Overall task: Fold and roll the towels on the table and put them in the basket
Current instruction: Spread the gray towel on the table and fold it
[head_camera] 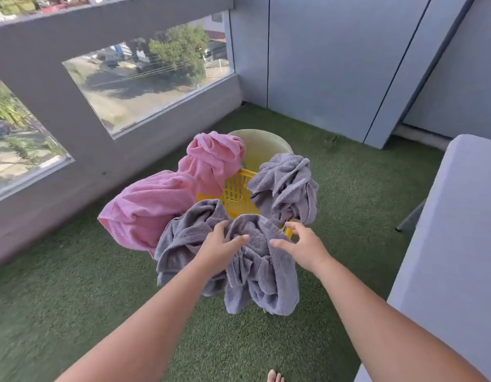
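Towels (261,271) not on the table but slung crumpled over the rim of the yellow basket (239,197), straight ahead of both hands. Left hand (221,244) open, fingers spread and lightly curved, laid on grey cloth where the grey towel (262,282) between the hands meets a second grey towel (181,241) just to its left. Right hand (301,244) also open, fingers splayed apart, gripping nothing, fingertips near the basket rim and the grey towel's edge; contact not clear. Beyond the right hand, a third grey towel (285,186) bunched on the rim. Left of and beyond the left hand, a large pink towel (145,210); further ahead, a second pink towel (214,158). Basket interior showing only slatted yellow wall. Behind the basket, a pale green tub (263,147), contents hidden. Table (445,244) well off to the right of the right hand.
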The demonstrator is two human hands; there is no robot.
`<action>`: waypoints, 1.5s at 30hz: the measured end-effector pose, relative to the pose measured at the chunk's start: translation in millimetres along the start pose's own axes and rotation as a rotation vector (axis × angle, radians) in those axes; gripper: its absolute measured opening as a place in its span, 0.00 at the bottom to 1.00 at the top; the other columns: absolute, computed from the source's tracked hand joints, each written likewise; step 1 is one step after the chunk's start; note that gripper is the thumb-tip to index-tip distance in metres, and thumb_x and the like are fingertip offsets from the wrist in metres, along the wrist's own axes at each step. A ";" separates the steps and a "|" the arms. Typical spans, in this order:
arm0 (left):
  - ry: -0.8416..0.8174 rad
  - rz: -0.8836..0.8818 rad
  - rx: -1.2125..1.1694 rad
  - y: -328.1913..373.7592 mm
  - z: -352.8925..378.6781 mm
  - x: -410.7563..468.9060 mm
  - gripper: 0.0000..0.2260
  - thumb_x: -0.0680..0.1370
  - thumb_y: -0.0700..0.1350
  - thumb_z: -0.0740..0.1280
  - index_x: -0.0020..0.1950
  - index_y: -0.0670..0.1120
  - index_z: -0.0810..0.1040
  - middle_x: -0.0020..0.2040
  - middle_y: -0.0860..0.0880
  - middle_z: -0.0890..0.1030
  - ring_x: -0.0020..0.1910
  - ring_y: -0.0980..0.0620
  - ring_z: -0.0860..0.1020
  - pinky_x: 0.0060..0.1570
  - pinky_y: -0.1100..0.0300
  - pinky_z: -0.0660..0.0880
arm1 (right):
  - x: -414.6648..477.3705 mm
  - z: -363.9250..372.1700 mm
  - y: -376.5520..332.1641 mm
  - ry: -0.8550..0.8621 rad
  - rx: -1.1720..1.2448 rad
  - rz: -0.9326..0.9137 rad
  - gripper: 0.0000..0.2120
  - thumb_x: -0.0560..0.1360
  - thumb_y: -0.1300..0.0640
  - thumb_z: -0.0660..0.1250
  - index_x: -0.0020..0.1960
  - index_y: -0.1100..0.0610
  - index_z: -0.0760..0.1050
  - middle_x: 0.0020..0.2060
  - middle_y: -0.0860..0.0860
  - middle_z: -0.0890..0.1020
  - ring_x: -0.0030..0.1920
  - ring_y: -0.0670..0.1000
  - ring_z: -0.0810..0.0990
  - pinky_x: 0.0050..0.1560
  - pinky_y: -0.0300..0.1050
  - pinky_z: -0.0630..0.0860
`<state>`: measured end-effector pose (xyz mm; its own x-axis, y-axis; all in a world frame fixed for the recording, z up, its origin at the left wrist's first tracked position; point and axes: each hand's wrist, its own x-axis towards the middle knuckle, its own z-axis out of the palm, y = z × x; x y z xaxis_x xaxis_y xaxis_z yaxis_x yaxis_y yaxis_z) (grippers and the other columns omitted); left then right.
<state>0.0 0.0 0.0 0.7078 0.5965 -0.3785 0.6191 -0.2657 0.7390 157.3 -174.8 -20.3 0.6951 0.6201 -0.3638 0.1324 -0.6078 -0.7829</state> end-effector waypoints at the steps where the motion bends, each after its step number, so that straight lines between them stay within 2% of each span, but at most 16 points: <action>1: -0.013 -0.028 -0.002 0.1 4.9 3.4 0.42 0.72 0.67 0.67 0.80 0.51 0.57 0.73 0.50 0.69 0.70 0.48 0.70 0.63 0.52 0.69 | 3.9 5.1 4.6 -0.017 0.000 0.035 0.43 0.66 0.33 0.74 0.75 0.45 0.62 0.70 0.53 0.66 0.69 0.56 0.69 0.60 0.53 0.70; 4: -0.065 -0.091 -0.044 -6.4 19.3 11.2 0.42 0.68 0.70 0.68 0.77 0.56 0.60 0.70 0.53 0.74 0.65 0.50 0.75 0.66 0.47 0.72 | 5.4 26.5 18.4 -0.078 0.050 0.137 0.56 0.59 0.28 0.75 0.78 0.42 0.53 0.74 0.51 0.62 0.72 0.56 0.66 0.66 0.55 0.69; 6: -0.063 -0.109 -0.075 -11.2 28.5 16.1 0.41 0.66 0.69 0.70 0.75 0.58 0.62 0.66 0.54 0.77 0.61 0.51 0.77 0.64 0.46 0.74 | 7.9 42.1 26.2 -0.094 0.131 0.171 0.59 0.56 0.27 0.75 0.78 0.40 0.51 0.74 0.47 0.64 0.72 0.53 0.67 0.67 0.54 0.68; 10: -0.072 -0.101 -0.153 -10.7 40.7 15.6 0.41 0.67 0.57 0.74 0.76 0.60 0.59 0.62 0.54 0.77 0.60 0.51 0.77 0.61 0.50 0.75 | 10.2 58.9 31.2 -0.050 0.159 0.151 0.48 0.61 0.37 0.75 0.75 0.38 0.56 0.66 0.42 0.72 0.65 0.49 0.72 0.65 0.51 0.71; 14: -0.076 -0.073 -0.264 -12.6 52.9 16.0 0.41 0.63 0.52 0.73 0.73 0.63 0.61 0.59 0.54 0.80 0.55 0.52 0.81 0.58 0.46 0.79 | 9.3 56.2 21.0 -0.009 0.266 0.144 0.29 0.68 0.52 0.72 0.67 0.43 0.67 0.54 0.43 0.81 0.51 0.44 0.80 0.52 0.44 0.76; 18: -0.044 0.018 -0.357 5.9 42.2 14.3 0.36 0.64 0.49 0.73 0.70 0.60 0.66 0.58 0.52 0.81 0.53 0.53 0.83 0.56 0.45 0.80 | 5.4 48.2 0.8 0.047 0.410 0.075 0.25 0.64 0.50 0.71 0.60 0.38 0.73 0.48 0.45 0.84 0.48 0.48 0.83 0.53 0.52 0.81; 21: -0.038 0.127 -0.368 32.5 23.1 7.9 0.33 0.66 0.48 0.75 0.69 0.60 0.68 0.56 0.51 0.82 0.52 0.53 0.83 0.55 0.46 0.81 | -7.5 33.2 -20.6 0.131 0.516 -0.011 0.19 0.66 0.55 0.71 0.56 0.43 0.76 0.48 0.48 0.85 0.49 0.50 0.84 0.53 0.51 0.81; 26: -0.073 0.381 -0.406 101.9 2.1 -27.7 0.29 0.70 0.40 0.74 0.67 0.56 0.70 0.58 0.49 0.81 0.54 0.53 0.82 0.55 0.51 0.80 | -56.7 -16.8 -62.7 0.294 0.638 -0.158 0.18 0.67 0.57 0.70 0.56 0.46 0.77 0.48 0.50 0.85 0.49 0.52 0.84 0.53 0.56 0.81; 30: -0.158 0.548 -0.425 166.1 5.7 -75.5 0.24 0.68 0.43 0.74 0.61 0.58 0.73 0.54 0.48 0.82 0.53 0.50 0.83 0.50 0.50 0.82 | -122.4 -70.0 -82.1 0.493 0.648 -0.224 0.15 0.67 0.57 0.70 0.53 0.50 0.76 0.48 0.54 0.83 0.49 0.56 0.83 0.53 0.60 0.81; 33: -0.242 0.671 -0.478 218.6 15.7 -121.1 0.26 0.71 0.40 0.74 0.65 0.55 0.71 0.55 0.49 0.82 0.53 0.52 0.83 0.50 0.53 0.81 | -183.2 -121.4 -95.7 0.645 0.581 -0.274 0.16 0.65 0.55 0.70 0.53 0.50 0.76 0.48 0.53 0.83 0.49 0.54 0.83 0.54 0.60 0.80; 40: -0.542 0.951 -0.611 355.4 69.7 -233.9 0.26 0.71 0.37 0.74 0.66 0.50 0.71 0.56 0.45 0.83 0.55 0.47 0.83 0.57 0.45 0.80 | -335.2 -254.1 -102.6 1.018 0.420 -0.394 0.18 0.64 0.56 0.68 0.54 0.55 0.74 0.46 0.51 0.82 0.46 0.49 0.82 0.52 0.53 0.80; 45: -0.659 1.047 -0.615 421.3 141.2 -292.3 0.27 0.70 0.36 0.74 0.66 0.52 0.71 0.59 0.44 0.82 0.59 0.45 0.81 0.59 0.42 0.79 | -408.1 -327.4 -59.1 1.170 0.403 -0.447 0.18 0.64 0.59 0.68 0.54 0.55 0.74 0.46 0.51 0.82 0.47 0.50 0.82 0.51 0.52 0.80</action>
<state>102.0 -393.3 343.3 0.8807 -0.1829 0.4369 -0.4226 0.1128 0.8992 97.2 -554.3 339.7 0.8706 -0.1893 0.4541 0.4319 -0.1480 -0.8897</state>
